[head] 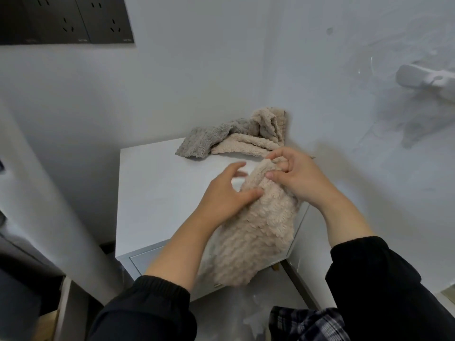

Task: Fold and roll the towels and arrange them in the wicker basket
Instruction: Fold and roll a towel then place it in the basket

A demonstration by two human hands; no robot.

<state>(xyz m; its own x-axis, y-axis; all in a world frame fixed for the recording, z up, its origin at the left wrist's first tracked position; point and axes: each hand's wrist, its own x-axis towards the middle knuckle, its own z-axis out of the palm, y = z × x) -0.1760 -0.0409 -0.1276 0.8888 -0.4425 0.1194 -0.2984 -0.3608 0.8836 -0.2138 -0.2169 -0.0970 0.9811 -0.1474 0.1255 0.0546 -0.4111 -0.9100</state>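
A fluffy beige towel (253, 225) hangs from my hands over the front of a small white cabinet (157, 193). My right hand (298, 178) pinches the towel's top edge between thumb and fingers. My left hand (226, 195) lies at the towel's left side, thumb pressed into the fabric and fingers spread and blurred. At the cabinet's back lie a crumpled grey towel (204, 141) and another beige towel (261, 134), bunched against the wall. No wicker basket is in view.
White walls close in behind and to the right of the cabinet. A white wall-mounted fitting (426, 80) sticks out at the upper right. A dark socket panel (66, 19) sits at the upper left. A pale vertical post (49, 193) stands left of the cabinet.
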